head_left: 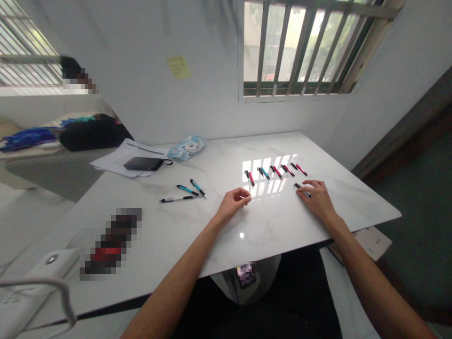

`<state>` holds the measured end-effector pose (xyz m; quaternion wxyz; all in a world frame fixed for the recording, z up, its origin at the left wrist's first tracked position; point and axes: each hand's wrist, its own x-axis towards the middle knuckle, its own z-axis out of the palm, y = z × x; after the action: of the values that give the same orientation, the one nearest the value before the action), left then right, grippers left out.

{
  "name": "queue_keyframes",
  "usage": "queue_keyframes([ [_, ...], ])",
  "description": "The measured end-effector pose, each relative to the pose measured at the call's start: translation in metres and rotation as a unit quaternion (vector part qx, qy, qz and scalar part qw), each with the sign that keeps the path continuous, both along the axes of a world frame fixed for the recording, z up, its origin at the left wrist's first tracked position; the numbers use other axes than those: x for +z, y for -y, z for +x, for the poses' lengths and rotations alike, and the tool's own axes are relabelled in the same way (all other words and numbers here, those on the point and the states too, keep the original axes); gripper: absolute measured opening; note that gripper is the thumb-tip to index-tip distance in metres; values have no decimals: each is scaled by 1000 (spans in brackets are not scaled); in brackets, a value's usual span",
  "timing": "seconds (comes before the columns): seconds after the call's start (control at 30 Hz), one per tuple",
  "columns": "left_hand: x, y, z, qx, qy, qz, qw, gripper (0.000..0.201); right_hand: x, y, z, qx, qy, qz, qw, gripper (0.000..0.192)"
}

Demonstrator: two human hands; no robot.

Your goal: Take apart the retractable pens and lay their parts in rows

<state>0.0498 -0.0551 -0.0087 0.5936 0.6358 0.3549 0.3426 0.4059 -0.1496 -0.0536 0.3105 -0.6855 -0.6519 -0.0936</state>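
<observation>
The right hand [318,197] is laid flat on the white marble surface [197,235], its fingers pressed over a dark pen [301,187] so it is pinned rather than lifted. At its 11 o'clock a tidy row of pens [275,172], red and teal, is lined up side by side in the window's light patch, evenly spaced as if sorted. The left hand [233,201] is loosely curled, nothing gripped, fingertips resting on the surface just below that row. Well off at its 9 o'clock, three loose pens [185,192] are scattered unsorted; beyond them a black case [143,164] sits on papers [120,160].
</observation>
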Motion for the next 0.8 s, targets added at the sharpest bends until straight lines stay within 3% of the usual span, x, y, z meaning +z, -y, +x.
queue_keyframes([
  [0.5,-1,-1,-2,4,-7,5,1000,35,-4,3,21,21,17,13,1000,17],
  [0.67,-1,-1,-1,18,-6,5,1000,37,8,-2,12,17,-1,-2,1000,14],
  [0.8,-2,-2,0,12,0,3,1000,36,26,1,-19,35,-84,22,996,15],
])
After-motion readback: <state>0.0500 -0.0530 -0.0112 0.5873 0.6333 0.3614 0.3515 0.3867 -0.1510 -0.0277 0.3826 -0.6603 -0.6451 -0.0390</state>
